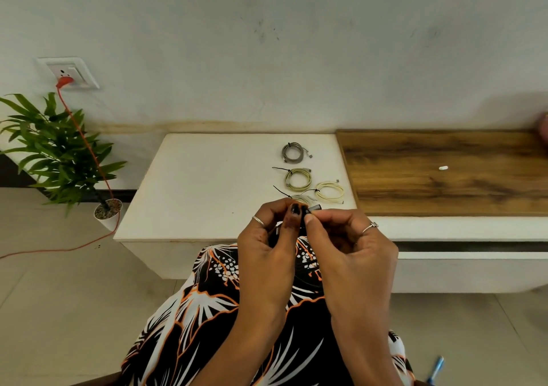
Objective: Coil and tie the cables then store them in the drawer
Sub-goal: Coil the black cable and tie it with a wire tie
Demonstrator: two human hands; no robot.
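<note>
Centrally, a dark cable (308,262) hangs over a patterned lap, its grey connector end (315,208) pinched between the fingertips of both hands just at the near edge of a white cabinet top (207,184). Left hand (268,249) and right hand (351,246) meet thumb to thumb, fingers curled. At twelve o'clock from the hands lie four tied coils: a pale one (301,199) nearest, a cream coil (329,191) at one o'clock, a yellowish coil (298,179) beyond, and a grey coil (293,152) farthest. A wooden panel (444,175) lies at two o'clock; a potted plant (56,151) stands at nine.

Head-worn view, forward and down.
</note>
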